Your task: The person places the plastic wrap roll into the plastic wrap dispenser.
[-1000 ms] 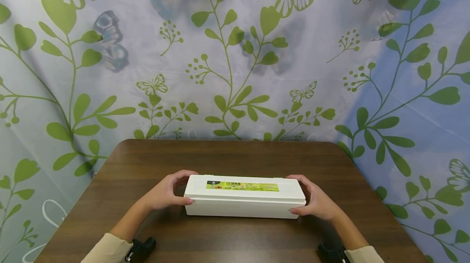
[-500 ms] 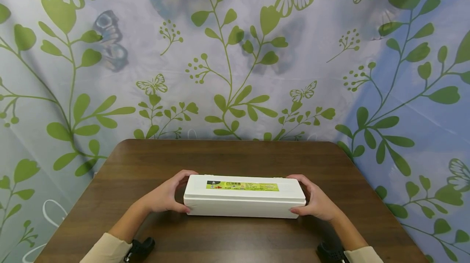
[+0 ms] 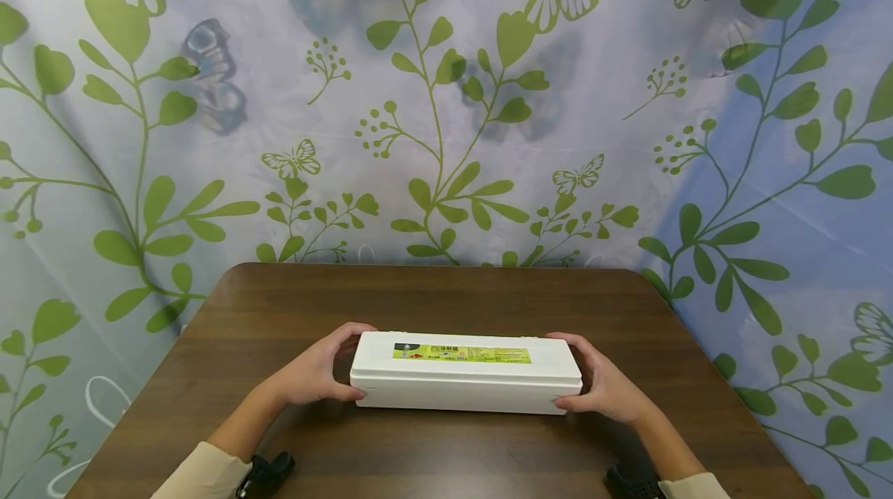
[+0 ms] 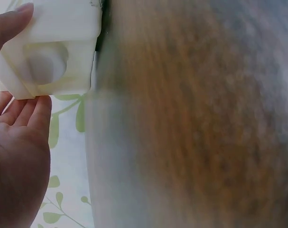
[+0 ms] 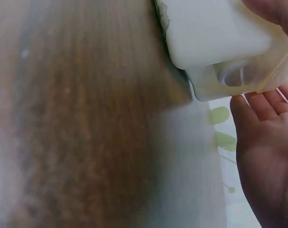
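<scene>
your left hand (image 3: 314, 371) at 9 o'clock and right hand (image 3: 605, 384) at 3 o'clock each curl round one end cap of the long white box (image 3: 465, 372) | opposed grip steadies it level | box sits on the surface (image 3: 446, 297) near the 6 o'clock edge | lid closed, contents hidden; green label (image 3: 460, 354) on top

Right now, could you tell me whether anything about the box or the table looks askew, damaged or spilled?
Nothing stands out. The white box lies closed and square on the brown table, with the left hand and right hand gripping its ends.
</scene>
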`<control>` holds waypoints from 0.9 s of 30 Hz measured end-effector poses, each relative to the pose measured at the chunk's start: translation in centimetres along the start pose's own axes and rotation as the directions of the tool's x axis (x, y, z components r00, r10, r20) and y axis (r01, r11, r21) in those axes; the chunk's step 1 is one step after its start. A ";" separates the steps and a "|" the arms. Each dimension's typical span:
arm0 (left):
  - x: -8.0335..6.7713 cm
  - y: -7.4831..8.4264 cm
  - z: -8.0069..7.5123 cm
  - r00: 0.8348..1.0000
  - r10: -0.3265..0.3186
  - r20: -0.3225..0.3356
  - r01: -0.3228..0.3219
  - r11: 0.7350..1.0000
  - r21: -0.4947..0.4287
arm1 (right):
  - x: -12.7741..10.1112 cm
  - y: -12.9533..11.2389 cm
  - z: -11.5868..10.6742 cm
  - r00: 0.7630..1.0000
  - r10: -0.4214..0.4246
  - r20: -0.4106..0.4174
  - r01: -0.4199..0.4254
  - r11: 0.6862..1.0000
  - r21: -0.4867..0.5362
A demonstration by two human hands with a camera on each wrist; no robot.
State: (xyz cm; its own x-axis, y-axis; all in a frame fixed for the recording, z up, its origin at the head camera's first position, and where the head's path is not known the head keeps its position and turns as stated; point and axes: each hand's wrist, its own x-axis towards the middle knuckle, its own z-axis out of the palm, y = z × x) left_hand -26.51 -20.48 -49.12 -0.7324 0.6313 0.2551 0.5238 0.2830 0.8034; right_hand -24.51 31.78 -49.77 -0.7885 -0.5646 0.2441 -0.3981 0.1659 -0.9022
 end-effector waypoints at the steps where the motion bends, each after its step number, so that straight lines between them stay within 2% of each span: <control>1: 0.0 0.0 0.0 1.000 -0.002 -0.001 0.002 1.000 -0.001 | -0.1 0.0 0.0 1.000 -0.003 0.000 0.003 1.000 0.002; 14: -0.1 0.5 -0.1 1.000 0.006 -0.017 -0.005 1.000 0.023 | -0.2 0.1 0.2 0.999 -0.025 -0.046 0.027 0.999 0.040; 27: -0.1 0.6 0.0 0.998 0.060 0.012 -0.060 0.998 0.028 | -0.3 0.0 0.3 0.996 -0.053 -0.068 0.052 0.999 -0.015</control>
State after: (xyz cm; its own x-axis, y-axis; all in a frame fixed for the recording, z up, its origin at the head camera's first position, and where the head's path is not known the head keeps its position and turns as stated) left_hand -26.12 -20.42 -48.70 -0.6944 0.6557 0.2964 0.5792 0.2649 0.7710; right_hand -24.17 31.69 -49.96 -0.7964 -0.5163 0.3150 -0.4453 0.1483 -0.8830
